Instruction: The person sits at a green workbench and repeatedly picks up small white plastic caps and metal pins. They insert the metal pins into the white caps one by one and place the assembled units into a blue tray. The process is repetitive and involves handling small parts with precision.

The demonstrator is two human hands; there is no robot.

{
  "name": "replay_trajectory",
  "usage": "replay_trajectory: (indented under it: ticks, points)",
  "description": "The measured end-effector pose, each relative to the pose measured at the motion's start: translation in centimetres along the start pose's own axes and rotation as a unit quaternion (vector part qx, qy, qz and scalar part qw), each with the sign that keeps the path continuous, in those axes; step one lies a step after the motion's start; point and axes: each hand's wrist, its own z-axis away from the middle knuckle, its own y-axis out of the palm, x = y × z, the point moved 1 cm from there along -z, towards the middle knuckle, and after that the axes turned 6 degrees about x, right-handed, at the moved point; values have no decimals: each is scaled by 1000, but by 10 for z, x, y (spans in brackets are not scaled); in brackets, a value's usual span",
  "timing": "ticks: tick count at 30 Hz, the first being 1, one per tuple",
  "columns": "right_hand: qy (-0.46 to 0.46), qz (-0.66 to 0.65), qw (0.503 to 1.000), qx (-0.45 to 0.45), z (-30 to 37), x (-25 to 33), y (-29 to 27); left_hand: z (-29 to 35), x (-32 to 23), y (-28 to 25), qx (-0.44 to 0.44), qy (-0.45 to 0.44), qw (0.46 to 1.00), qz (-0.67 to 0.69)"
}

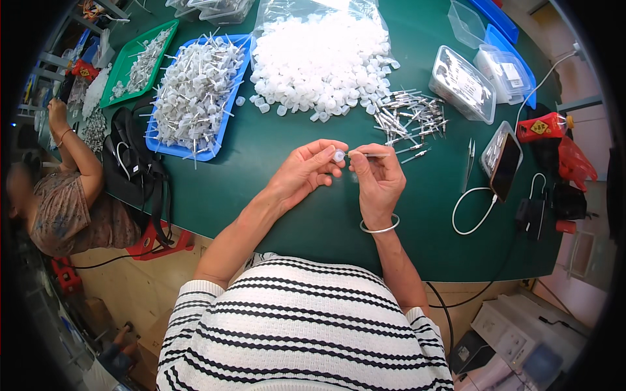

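Observation:
Between the thumb and fingers of my left hand (303,171) is a small white plastic cap (338,156), its round end facing right. My right hand (377,179), with a silver bangle at the wrist, pinches a thin metal rod (375,155). The rod's tip is close to the cap; whether they touch I cannot tell. Beyond my hands lies a heap of white plastic caps (319,58), spilling from a clear bag. Right of it is a loose pile of metal rods (417,114).
A blue tray (151,144) holds many capped rods, and a green tray (171,29) stands behind it. At right are tweezers (469,159), a clear box (486,117) of small parts, a phone (505,168) with a white cable. Another person (72,195) sits at left beside a black bag (134,159).

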Motion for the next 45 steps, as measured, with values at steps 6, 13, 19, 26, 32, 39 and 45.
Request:
replay_trajectory:
  ticks: [6, 13, 19, 26, 32, 39, 45]
  points:
    - [-8, 32, 999, -3, 0, 6, 2, 0, 0, 0, 4, 0, 1000, 8]
    - [-35, 65, 997, 6, 0, 7, 1, 0, 1, 0, 5, 0, 1000, 3]
    - [-64, 85, 994, 13, -3, 11, 2, 0, 0, 0, 11, 1, 1000, 7]
    - [-57, 89, 994, 13, -2, 9, 0, 0, 1, 0, 14, 3, 1000, 13]
    - [-37, 61, 997, 16, -2, 13, 1, 0, 0, 1, 7, 2, 1000, 12]
    - [-29, 61, 998, 12, -2, 12, 0, 0, 0, 1, 0, 1, 1000, 7]
    - [-38, 62, 997, 2, -1, 11, 0, 0, 0, 0, 7, 6, 1000, 14]
